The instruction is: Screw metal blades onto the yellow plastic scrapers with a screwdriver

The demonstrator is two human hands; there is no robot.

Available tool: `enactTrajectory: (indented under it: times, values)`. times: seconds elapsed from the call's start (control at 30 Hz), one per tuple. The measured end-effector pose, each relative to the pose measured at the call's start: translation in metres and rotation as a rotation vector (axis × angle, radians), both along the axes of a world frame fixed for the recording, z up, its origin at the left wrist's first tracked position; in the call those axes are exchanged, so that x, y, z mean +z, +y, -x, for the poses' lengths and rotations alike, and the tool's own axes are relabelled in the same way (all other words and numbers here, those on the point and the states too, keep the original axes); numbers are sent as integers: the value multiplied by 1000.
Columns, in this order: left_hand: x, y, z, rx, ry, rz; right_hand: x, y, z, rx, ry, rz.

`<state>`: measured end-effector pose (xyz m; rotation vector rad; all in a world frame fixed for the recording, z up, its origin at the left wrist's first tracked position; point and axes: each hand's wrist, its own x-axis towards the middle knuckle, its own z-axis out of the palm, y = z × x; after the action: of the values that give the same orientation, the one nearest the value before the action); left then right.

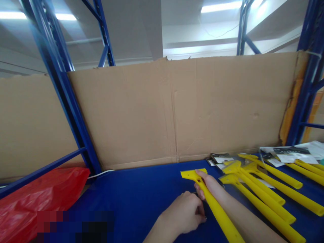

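Note:
My right hand (211,185) grips a yellow long-handled scraper (215,206) close to its wide flat head, thumb on top. The handle slopes down toward the bottom edge of the view. Just left of the handle, my left hand (183,209) is closed with its fingers curled under. Whatever is in those fingers is hidden; a thin dark bit shows between the two hands, too small to make out. To the right, several more yellow scrapers (268,192) lie in a loose pile, their heads pointing away from me.
Blue sheeting (131,192) covers the shelf surface. Cardboard (141,114) stands along the back between blue metal uprights (76,111). Small printed packets (221,158) and white packaging (301,153) lie at the back right. A red plastic bag (50,189) is at the left.

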<state>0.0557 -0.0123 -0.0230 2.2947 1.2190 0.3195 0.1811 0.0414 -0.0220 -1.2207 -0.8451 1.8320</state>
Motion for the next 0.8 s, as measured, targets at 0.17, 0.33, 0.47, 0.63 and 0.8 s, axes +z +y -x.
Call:
enactTrajectory:
  times: [0.17,0.33,0.47,0.63,0.8]
  values:
    - [-1,6,6,60,39,-10,7,-6,3,-7,-32,-16]
    - [7,2,7,37,118,-45,8,-6,4,-4,-54,-39]
    - [12,-7,4,38,219,-131,3,-4,3,6,-63,-67]
    - [9,-10,0,60,299,-221,1,-3,3,12,-67,-87]
    - [7,-2,7,29,124,-217,3,-3,5,3,-80,-91]
